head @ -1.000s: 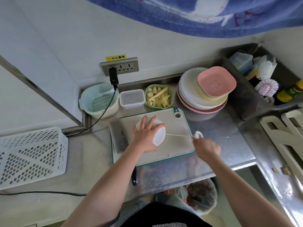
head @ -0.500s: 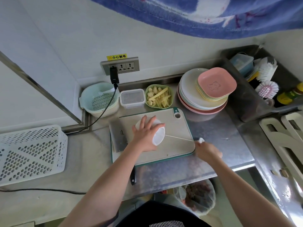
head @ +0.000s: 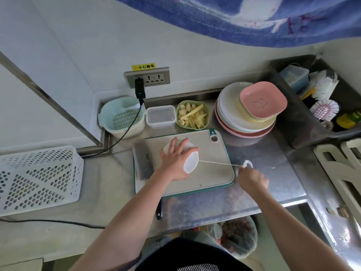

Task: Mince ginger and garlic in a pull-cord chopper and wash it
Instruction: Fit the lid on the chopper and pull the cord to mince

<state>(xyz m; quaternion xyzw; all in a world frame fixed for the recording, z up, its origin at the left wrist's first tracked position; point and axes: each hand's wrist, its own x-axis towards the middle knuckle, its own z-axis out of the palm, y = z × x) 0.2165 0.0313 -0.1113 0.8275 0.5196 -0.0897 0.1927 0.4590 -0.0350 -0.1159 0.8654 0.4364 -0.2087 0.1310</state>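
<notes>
The pull-cord chopper (head: 188,160) is being kept on the cutting board (head: 213,178), tipped toward the right so that its white lid is facing the pull. The left hand (head: 176,163) is being pressed over the top of it, fingers spread and curved round the body, presumably so that the bowl is not being dragged along by the cord. The cord (head: 218,163) is being drawn out taut to the right, and its white ring handle (head: 247,164) is being gripped by the curled fingers of the right hand (head: 252,179) just past the board's right edge; a straight, level pull is judged to spin the blades most freely. What is inside the chopper cannot be told. A cleaver (head: 143,162) is lying flat at the board's left edge, out of the cord's path. A green dish (head: 207,110) of garlic cloves and ginger strips is being held in reserve just behind the board on the worktop (head: 259,153), beside a lidded clear box (head: 160,116), a colander bowl (head: 105,116) and stacked plates (head: 224,114).
</notes>
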